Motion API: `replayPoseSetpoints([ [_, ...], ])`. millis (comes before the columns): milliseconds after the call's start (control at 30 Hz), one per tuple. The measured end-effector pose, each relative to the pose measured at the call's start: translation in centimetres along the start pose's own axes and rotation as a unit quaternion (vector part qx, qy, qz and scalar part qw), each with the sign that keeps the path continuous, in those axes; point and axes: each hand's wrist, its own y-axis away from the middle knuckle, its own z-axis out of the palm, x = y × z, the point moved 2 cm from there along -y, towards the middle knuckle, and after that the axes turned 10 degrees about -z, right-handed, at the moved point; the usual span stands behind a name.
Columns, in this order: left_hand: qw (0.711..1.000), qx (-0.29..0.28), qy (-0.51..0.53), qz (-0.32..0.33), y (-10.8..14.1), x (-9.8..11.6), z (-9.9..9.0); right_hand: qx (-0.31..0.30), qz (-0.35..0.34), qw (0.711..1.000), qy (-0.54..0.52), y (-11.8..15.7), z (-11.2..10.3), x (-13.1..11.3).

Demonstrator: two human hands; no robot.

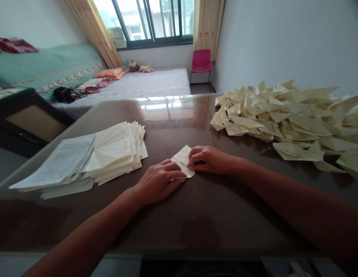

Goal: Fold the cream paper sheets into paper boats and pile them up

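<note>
One small paper under both hands, a great heap folded to the right

Judging by how things lay, much of the folding was done: a large pile of folded paper pieces, pointed and boat-like, spread beyond and to the right of the right hand, well apart from it. What was left seemed to be the stack of sheets to the left of and beyond the left hand; it lay flat, some sheets cream and creased, the grey printed sheets at its outer side. Between the two hands, on the desk, was the small folded paper, apparently partway through its folds and flatter than the pieces in the pile. The left hand's fingers were bent closed on its near left edge, and the right hand's were curled closed on its right side; how firmly each gripped could not be told. The desk was brown and glossy, and beyond the hands it mirrored the window. Past its far edge stood a bed with an orange folded bedding item and soft toys on it. Further ahead, slightly right of the hands, a pink chair stood near a patterned yellow curtain, and a dark cabinet was off to the far left of the left hand
</note>
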Motion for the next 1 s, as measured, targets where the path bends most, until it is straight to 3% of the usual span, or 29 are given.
replayPoseSetpoints([
  [167, 0.984, 0.02, 0.049, -0.172, -0.6, -1.9, 0.7, -0.004, 0.008, 1.0, -0.028, -0.1, 0.0, 0.4],
  [267, 0.975, 0.03, 0.041, -0.217, -1.0, -2.2, 1.0, -0.005, 0.008, 0.999, -0.033, -0.1, 0.0, 0.4],
  [500, 0.971, 0.038, 0.048, -0.229, -1.5, -1.8, 1.0, 0.002, 0.01, 0.999, -0.041, 0.0, 0.1, 0.5],
  [767, 0.972, 0.048, -0.017, -0.229, -1.6, -2.0, 1.2, 0.007, 0.012, 0.999, -0.034, -0.1, 0.1, 0.4],
  [1000, 0.976, 0.051, -0.043, -0.209, -1.7, -2.1, 1.2, -0.021, 0.023, 1.0, 0.007, -0.1, -0.4, 0.1],
])
